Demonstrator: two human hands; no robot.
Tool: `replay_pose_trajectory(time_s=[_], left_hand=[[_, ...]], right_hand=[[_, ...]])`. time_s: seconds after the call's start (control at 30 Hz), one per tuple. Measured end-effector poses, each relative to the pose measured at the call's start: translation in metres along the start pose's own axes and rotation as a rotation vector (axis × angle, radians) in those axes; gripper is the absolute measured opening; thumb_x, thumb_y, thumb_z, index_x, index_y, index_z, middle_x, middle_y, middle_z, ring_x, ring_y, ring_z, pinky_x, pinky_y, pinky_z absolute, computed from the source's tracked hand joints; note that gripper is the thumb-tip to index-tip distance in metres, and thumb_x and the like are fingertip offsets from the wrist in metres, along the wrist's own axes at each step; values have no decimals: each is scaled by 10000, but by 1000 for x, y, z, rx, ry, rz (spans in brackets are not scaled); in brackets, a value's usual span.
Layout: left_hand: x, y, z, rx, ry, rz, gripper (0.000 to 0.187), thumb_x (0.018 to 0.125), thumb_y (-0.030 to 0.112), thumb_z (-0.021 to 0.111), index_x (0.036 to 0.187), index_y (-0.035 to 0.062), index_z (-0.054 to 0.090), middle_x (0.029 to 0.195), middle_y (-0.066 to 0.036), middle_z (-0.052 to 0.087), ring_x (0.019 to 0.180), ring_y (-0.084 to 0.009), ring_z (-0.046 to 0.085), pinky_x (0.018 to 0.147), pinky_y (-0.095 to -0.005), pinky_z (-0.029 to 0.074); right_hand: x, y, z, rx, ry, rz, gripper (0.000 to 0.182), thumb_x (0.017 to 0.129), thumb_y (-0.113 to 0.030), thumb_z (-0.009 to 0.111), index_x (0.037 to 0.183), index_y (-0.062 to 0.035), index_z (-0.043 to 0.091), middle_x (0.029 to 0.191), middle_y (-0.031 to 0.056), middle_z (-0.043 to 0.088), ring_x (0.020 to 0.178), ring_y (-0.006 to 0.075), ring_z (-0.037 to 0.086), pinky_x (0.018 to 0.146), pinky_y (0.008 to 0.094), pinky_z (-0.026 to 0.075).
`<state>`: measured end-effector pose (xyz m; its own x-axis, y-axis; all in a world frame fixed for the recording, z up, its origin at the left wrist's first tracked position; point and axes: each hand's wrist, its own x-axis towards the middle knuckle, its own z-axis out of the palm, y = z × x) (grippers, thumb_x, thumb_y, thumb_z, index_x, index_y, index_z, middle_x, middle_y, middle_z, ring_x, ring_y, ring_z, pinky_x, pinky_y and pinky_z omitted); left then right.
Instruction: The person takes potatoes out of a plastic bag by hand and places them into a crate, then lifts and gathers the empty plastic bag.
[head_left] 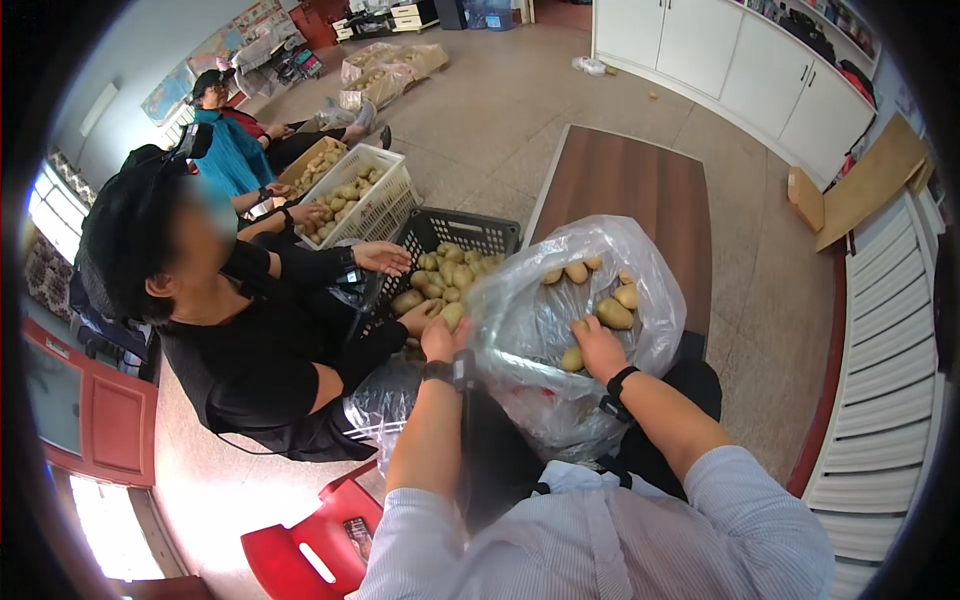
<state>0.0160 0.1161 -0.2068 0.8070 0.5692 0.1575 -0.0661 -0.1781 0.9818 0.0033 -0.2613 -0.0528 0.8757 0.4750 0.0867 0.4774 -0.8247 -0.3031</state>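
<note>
My left hand (438, 342) is closed around a pale potato (452, 317) at the near right corner of a black plastic crate (420, 222). Several potatoes (455, 272) lie in that crate. Inside a clear plastic bag (640, 250), my right hand (602, 350) is curled against a small potato (572, 359), its fingers partly hidden. Beyond it in the bag lie more potatoes, among them a larger brown potato (614, 314). The bag stands open in front of my lap.
A co-worker in black (260, 340) sits to the left, both hands at the crate. Behind are a white crate (395, 190) of potatoes and another person in blue (225, 150). A brown wooden table (630, 180) stands beyond the bag; a red stool (290, 550) is at lower left.
</note>
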Motion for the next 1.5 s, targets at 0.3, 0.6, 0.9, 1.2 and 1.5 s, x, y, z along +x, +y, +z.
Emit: replay_pose_trajectory(time_s=[0.3, 0.6, 0.9, 1.2, 1.5], left_hand=[[1, 7, -10, 172, 129, 163, 454, 702, 474, 720, 714, 25, 650, 736, -193, 649, 717, -377, 638, 634, -444, 508], [-19, 51, -35, 1053, 96, 149, 568, 724, 584, 611, 609, 30, 660, 630, -190, 628, 608, -365, 620, 579, -460, 485], [-22, 42, -31, 1201, 84, 124, 457, 775, 461, 646, 621, 31, 647, 644, -164, 622, 664, -346, 609, 705, -420, 498], [-42, 157, 11, -583, -39, -650, 314, 897, 272, 540, 1111, 51, 483, 1058, -129, 544, 741, -302, 606, 684, -489, 531], [-49, 180, 28, -372, -534, -818, 376, 931, 350, 495, 1173, 65, 458, 1032, -109, 593, 717, -271, 630, 574, -381, 495]], right_hand=[[-16, 18, 6, 105, -35, 142, 345, 811, -24, 519, 1142, -118, 537, 1132, 192, 485, 932, 417, 573, 792, 492, 480], [-28, 33, 22, 360, 184, 158, 448, 766, -80, 626, 1186, -43, 473, 1072, 259, 551, 982, 440, 569, 859, 457, 466], [-20, 11, 5, 483, 68, 414, 502, 767, -182, 660, 1212, -25, 490, 1101, 257, 607, 1053, 396, 585, 894, 419, 463], [-8, -1, 33, 731, 27, 249, 491, 818, -199, 601, 1253, 9, 503, 1047, 193, 635, 926, 305, 632, 812, 367, 491], [12, -68, -12, 1060, -285, 277, 395, 937, -243, 500, 1248, 0, 505, 842, 97, 613, 643, 147, 562, 552, 284, 436]])
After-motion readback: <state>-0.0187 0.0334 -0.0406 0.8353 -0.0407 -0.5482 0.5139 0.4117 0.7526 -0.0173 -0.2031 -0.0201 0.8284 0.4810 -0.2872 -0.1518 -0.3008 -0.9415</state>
